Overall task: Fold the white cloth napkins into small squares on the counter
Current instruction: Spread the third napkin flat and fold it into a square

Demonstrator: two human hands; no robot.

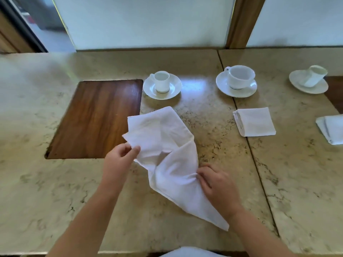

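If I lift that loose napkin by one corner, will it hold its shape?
Probably not. The napkin sags and bunches between the left hand and right hand, so it looks floppy and light. It should slide easily on the glossy counter.

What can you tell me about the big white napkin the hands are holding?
The napkin is plain white cloth, soft and rumpled, not yet folded into a square. It is bunched and twisted in the middle, with a hemmed corner pointing away and another trailing toward the person. The left hand pinches one edge and the right hand grips a gathered fold. It lies partly on the counter.
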